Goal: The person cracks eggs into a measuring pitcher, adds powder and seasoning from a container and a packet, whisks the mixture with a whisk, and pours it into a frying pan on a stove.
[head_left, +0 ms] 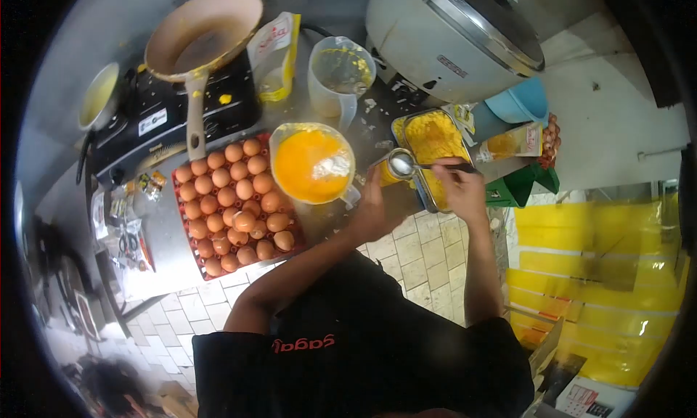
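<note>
My right hand [462, 193] is closed on the dark handle of a metal spoon [401, 163]. The spoon's round bowl is over a small container [388, 175] with a yellowish look, whose contents I cannot make out. Around the near side of that container, my left hand [369, 213] is closed. Just right of it stands a metal tray [433, 200] of yellow crumbly food [434, 135]. Left of my left hand is a clear measuring jug [350, 194] of beaten egg [301, 167], with a heap of white powder [332, 167] on the egg.
A red tray of brown eggs [225, 197] lies left of the jug. Behind are a frying pan [218, 33] on a black stove [163, 124], a second jug [330, 62], a pouch [276, 55] and a large cooker [443, 48]. A blue bowl [519, 102] stands at right.
</note>
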`<state>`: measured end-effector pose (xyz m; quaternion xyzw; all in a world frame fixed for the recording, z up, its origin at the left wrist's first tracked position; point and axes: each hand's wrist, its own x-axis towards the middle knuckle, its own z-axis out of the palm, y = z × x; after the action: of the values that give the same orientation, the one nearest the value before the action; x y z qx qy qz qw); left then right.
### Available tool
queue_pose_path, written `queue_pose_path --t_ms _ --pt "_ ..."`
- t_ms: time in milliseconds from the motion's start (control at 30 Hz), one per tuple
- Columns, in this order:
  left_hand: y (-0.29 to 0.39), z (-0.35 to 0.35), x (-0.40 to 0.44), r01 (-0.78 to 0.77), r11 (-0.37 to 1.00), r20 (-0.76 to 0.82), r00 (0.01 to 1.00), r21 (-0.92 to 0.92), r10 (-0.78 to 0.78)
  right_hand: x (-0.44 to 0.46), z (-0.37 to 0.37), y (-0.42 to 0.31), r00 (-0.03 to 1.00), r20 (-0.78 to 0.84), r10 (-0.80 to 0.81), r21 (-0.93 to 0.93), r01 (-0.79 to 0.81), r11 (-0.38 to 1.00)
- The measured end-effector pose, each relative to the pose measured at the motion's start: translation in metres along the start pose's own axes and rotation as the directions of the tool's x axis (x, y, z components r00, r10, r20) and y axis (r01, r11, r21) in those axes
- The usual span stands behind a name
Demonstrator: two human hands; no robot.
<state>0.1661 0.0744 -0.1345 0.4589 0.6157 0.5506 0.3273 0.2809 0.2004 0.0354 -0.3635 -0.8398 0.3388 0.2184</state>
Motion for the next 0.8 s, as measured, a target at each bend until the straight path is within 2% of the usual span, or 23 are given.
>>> queue_pose_path --t_ms 67,100,167,233,267,333,433,500,533,600,700,800 --pt "0.010 0.003 0.019 -0.018 0.988 -0.123 0.992 0.156 0.038 0.015 0.012 0.009 0.971 0.165 -0.174 -0.037 0.183 0.982" --pt "0.010 0.008 0.027 -0.049 0.978 -0.207 0.974 0.201 0.092 0.022 0.013 0.013 0.944 0.254 -0.213 -0.053 0.233 0.971" --pt "-0.006 0.016 0.055 0.062 0.998 -0.241 0.969 0.015 -0.056 0.033 0.015 0.021 0.857 0.434 -0.279 -0.065 0.338 0.939" --pt "-0.007 0.027 0.059 -0.056 0.983 -0.384 0.915 0.173 0.120 0.038 0.012 0.028 0.835 0.463 -0.296 -0.084 0.374 0.924" --pt "-0.010 0.029 0.064 -0.048 0.988 -0.363 0.926 0.148 0.100 0.042 0.010 0.030 0.819 0.483 -0.308 -0.091 0.397 0.913" --pt "-0.019 0.027 0.069 -0.024 0.995 -0.315 0.948 0.102 0.055 0.047 0.008 0.037 0.834 0.488 -0.258 -0.051 0.322 0.946" --pt "-0.018 0.031 0.071 -0.032 0.981 -0.349 0.932 0.193 0.099 0.053 0.007 0.048 0.848 0.504 -0.165 -0.008 0.195 0.981" --pt "-0.017 0.029 0.073 -0.038 0.983 -0.337 0.937 0.178 0.097 0.060 0.005 0.050 0.833 0.544 -0.100 0.004 0.117 0.993" --pt "-0.016 0.028 0.073 -0.039 0.985 -0.332 0.938 0.171 0.095 0.061 0.007 0.057 0.847 0.525 -0.078 0.076 0.045 0.996" --pt "-0.012 0.026 0.073 0.030 0.984 -0.303 0.953 0.177 0.025 0.064 0.012 0.076 0.868 0.496 -0.026 0.220 -0.097 0.971" --pt "-0.001 0.024 0.070 0.058 0.983 -0.292 0.956 0.172 -0.005 0.067 0.004 0.087 0.943 0.334 -0.009 0.488 -0.165 0.857" --pt "-0.002 0.024 0.067 0.039 0.988 -0.291 0.957 0.147 0.005 0.065 -0.014 0.079 0.948 0.280 0.148 0.517 -0.280 0.809"
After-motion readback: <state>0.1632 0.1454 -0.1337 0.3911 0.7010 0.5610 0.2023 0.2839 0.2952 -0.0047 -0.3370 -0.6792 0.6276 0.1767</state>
